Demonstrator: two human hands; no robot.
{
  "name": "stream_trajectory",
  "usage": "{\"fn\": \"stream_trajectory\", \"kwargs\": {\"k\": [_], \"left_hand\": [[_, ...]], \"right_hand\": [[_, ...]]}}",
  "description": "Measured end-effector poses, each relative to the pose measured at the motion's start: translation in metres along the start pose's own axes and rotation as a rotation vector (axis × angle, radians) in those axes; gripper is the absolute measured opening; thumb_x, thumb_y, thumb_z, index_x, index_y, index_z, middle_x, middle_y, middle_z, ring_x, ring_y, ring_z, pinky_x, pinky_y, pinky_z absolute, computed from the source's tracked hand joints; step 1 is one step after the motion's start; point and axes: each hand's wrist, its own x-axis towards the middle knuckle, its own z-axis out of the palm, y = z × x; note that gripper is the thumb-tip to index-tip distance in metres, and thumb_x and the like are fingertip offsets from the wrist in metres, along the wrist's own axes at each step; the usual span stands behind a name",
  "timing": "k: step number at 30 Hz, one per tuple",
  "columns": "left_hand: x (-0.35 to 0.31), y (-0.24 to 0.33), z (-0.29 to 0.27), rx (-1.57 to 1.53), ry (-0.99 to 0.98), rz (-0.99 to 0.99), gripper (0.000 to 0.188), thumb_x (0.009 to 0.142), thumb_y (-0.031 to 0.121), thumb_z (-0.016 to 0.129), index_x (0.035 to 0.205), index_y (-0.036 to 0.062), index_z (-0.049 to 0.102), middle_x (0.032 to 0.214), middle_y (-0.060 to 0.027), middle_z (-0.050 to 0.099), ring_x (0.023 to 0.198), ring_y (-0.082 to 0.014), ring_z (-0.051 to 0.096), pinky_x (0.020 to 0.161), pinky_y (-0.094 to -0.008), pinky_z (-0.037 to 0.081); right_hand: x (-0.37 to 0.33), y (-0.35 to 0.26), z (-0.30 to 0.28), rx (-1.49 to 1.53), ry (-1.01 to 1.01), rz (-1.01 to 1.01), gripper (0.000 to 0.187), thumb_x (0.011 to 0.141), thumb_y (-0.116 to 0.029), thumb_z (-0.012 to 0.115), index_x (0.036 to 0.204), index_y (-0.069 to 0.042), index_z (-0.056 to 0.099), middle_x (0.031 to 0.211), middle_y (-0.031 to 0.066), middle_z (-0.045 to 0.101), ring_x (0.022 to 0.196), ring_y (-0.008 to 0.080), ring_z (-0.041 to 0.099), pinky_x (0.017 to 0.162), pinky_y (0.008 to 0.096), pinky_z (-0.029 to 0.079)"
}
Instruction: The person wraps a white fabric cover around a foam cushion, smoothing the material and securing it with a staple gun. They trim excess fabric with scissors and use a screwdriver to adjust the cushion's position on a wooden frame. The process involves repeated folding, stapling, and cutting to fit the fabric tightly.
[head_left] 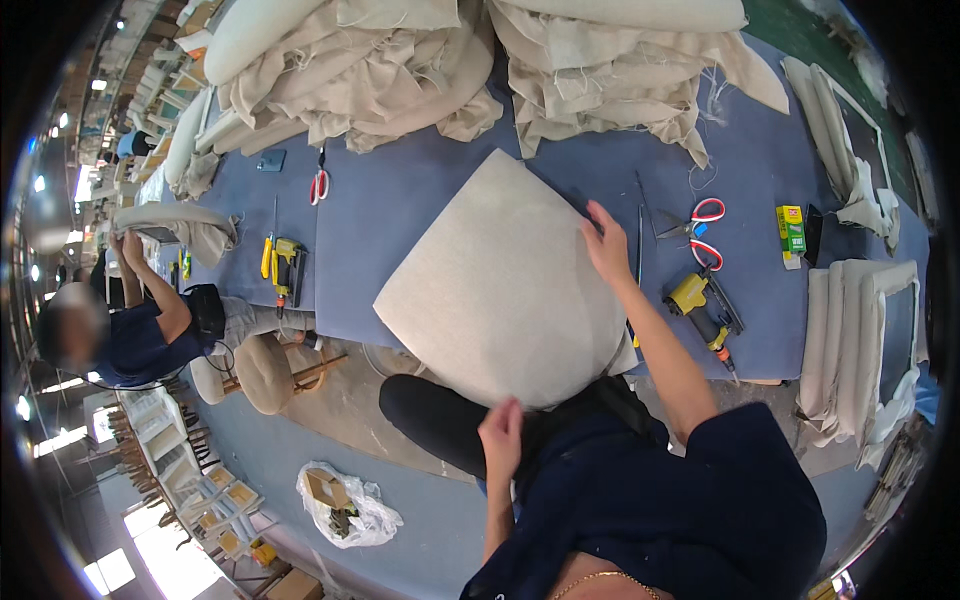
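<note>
A beige fabric-covered seat cushion lies tilted in front of me, its far corner on the blue-grey table and its near edge over my lap. My left hand is closed at that near edge, fingertips gripping the rim. At the cushion's right side, my right hand rests against the edge with its fingers stretched out. To the right of that hand lie red-handled scissors, a thin screwdriver-like tool and a yellow-and-black staple gun. The cushion's underside is hidden.
Heaped beige fabric pieces stand at the table's back. Upholstered panels lean at the right, near a green-yellow box. At the left are another staple gun, scissors and a co-worker handling a panel. A plastic bag lies on the floor.
</note>
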Motion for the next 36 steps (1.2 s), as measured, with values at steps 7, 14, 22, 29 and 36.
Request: {"fn": "stream_trajectory", "kwargs": {"k": [7,14,22,29,36], "left_hand": [[0.200,0.082,0.031,0.830,0.163,0.609,0.060,0.100,0.027,0.062,0.152,0.0043,0.044,0.157,-0.0270,0.036,0.147,-0.0478,0.030,0.119,-0.0616,0.024],[0.306,0.108,0.063,0.980,0.038,0.697,0.078,0.094,0.041,0.062,0.159,0.0080,0.034,0.163,-0.0228,0.024,0.154,-0.0460,0.013,0.123,-0.0659,0.008],[0.313,0.099,0.066,0.965,-0.007,0.643,0.082,0.090,0.045,0.063,0.159,0.0095,0.035,0.163,-0.0218,0.026,0.154,-0.0458,0.013,0.122,-0.0669,0.007],[0.317,0.093,0.067,0.969,0.022,0.686,0.082,0.092,0.047,0.058,0.159,0.0086,0.034,0.164,-0.0237,0.025,0.154,-0.0464,0.014,0.122,-0.0671,0.006],[0.318,0.096,0.066,0.994,0.053,0.700,0.079,0.093,0.049,0.059,0.156,0.0061,0.039,0.161,-0.0239,0.029,0.151,-0.0479,0.021,0.122,-0.0644,0.010]], "right_hand": [[-0.020,-0.026,-0.036,-0.072,-0.186,0.170,0.054,0.100,-0.031,0.060,0.139,0.007,0.055,0.134,0.0298,0.061,0.121,0.0448,0.061,0.102,0.0450,0.048],[0.009,-0.001,0.024,-0.321,-0.167,-0.026,0.058,0.097,-0.030,0.063,0.140,0.008,0.053,0.135,0.0294,0.060,0.121,0.0441,0.061,0.103,0.0474,0.048],[0.096,-0.042,0.105,-0.345,-0.247,0.076,0.056,0.093,-0.027,0.065,0.137,0.005,0.055,0.138,0.0256,0.060,0.124,0.0403,0.060,0.104,0.0466,0.049],[0.164,-0.075,0.188,0.208,-0.431,0.168,0.063,0.091,-0.027,0.068,0.144,0.002,0.051,0.145,0.0195,0.058,0.131,0.0333,0.058,0.105,0.0417,0.048],[0.166,-0.100,0.127,0.430,-0.214,0.093,0.051,0.094,-0.021,0.067,0.139,0.000,0.059,0.142,0.0155,0.062,0.132,0.0282,0.059,0.109,0.0376,0.046]]}}
